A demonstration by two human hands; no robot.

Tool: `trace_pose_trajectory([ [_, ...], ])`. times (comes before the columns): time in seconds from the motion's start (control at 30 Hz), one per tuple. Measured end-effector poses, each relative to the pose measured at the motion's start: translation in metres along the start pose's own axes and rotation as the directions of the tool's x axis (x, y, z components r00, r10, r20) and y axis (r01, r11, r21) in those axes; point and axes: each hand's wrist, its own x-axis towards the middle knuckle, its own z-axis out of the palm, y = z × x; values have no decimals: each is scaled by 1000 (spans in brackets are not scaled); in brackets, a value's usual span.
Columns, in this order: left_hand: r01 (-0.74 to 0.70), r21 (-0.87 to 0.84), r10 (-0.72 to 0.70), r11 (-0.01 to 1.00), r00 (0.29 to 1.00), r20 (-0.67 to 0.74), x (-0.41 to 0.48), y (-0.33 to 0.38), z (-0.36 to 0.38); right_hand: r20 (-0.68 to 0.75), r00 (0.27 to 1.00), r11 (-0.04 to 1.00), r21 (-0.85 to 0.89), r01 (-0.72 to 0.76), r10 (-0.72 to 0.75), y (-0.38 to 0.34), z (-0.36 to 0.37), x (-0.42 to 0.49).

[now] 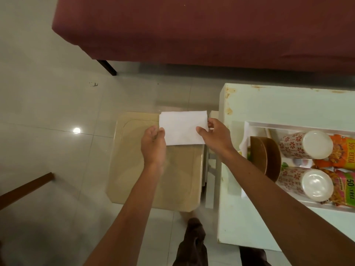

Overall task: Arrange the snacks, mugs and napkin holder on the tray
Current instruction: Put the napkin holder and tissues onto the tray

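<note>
Napkin (182, 129): plain white, unprinted, folded flat into a rectangle with faint creases. Pinched at its left edge by the left hand (153, 144), thumb and fingers closed on the paper, and at its right edge by the right hand (216, 137), thumb on the near face and fingers curled round the edge. Hands apart by the napkin's width, each clamped on its own end. Held level in the air above a beige stool (172, 179), touching nothing else.

To the right of the right hand, on the white counter (288, 104): a white tray (255, 124). Readable there: "50% EXTRA" on the orange snack packet (343, 152), and "50% FREE" on the pink-and-green snack packet (345, 191) nearer the body. Smaller print too blurred to read. Between packets and right forearm: farther mug (305, 144) and nearer mug (305, 184), both white with red flower patterns, white round ends turned toward the camera. Closest to the right forearm: a brown wooden napkin holder (269, 156), upright at the tray's left end. Touching the nearer mug or only just beside it: cannot tell. Beyond the hands, a maroon sofa (192, 31). Below the hands, pale floor tiles (48, 112).
</note>
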Motion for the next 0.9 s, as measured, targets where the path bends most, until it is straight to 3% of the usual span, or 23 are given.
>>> trace_pose_trajectory([
  [0.3, 73, 49, -80, 996, 983, 165, 14, -5, -19, 4, 992, 987, 100, -126, 127, -1, 2, 8],
  [0.63, 0, 131, -24, 991, 983, 182, 5, -13, -1, 132, 968, 931, 274, -243, 214, 6, -4, 13],
  [0.73, -100, 143, 72, 985, 979, 188, -6, -10, 6, 155, 974, 943, 264, -204, 167, 6, -13, 6],
  [0.9, -173, 17, 164, 985, 957, 238, -34, -2, 22, -33, 999, 990, 142, -12, 17, -5, -39, -27],
])
